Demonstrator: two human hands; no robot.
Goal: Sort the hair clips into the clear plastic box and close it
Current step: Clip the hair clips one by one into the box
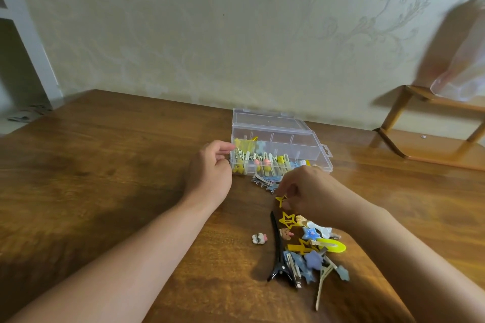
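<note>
The clear plastic box [309, 139] lies open on the wooden table [105, 165], lid flat behind it, with several yellow, pink and white clips in its near compartments. My left hand [210, 170] rests at the box's left end, fingertips touching its wall. My right hand [309, 191] hovers in front of the box and pinches a yellow star clip [281, 200]. A loose pile of clips [309, 249] lies nearer me: another yellow star, blue stars, a long black clip [278, 252], a yellow-green clip. A few blue star clips [267, 182] sit against the box's front.
A small white charm clip [259, 238] lies apart, left of the pile. A wooden shelf stand [425, 128] sits at the table's far right, with a plastic bag [462, 71] above it. The wall runs close behind the box.
</note>
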